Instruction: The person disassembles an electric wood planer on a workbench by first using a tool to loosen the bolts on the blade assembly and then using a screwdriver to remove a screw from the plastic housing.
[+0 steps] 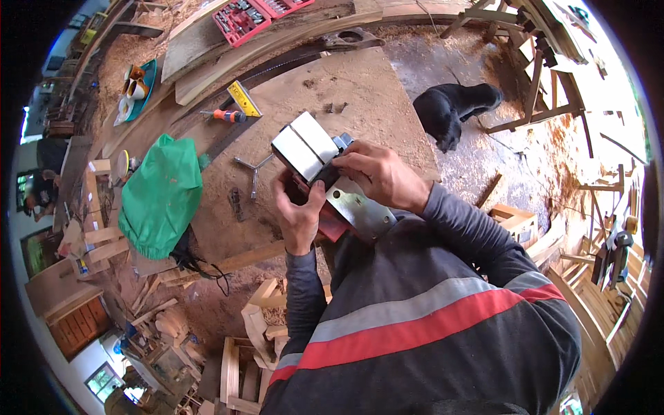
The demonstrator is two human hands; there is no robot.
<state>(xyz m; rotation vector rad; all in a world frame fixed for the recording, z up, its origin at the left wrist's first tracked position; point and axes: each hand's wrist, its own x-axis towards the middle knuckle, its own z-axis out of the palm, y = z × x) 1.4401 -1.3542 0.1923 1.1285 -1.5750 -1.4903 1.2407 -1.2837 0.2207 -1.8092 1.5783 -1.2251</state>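
An electric planer [304, 143] lies with its silver sole facing up at the bench's near edge, close to my chest. A groove runs along its bright front plate, and the rear metal plate [362, 209] has holes in it. My left hand [299, 211] grips the planer's side, its thumb against the dark cutter area between the plates. From the other side, the closed fingers of my right hand [380, 171] press at that same dark area. Whether they pinch a small part there is hidden. Parts of a red body show below the plates.
On the dusty bench [353, 86] lie a Y-shaped wrench [254, 174], a screwdriver [228, 115] and a yellow-handled square [244, 99]. A green cloth bag [164, 197] sits left. Beyond are a red socket case [241, 22] and a tray of cups [143, 86]. A black dog [453, 107] is right.
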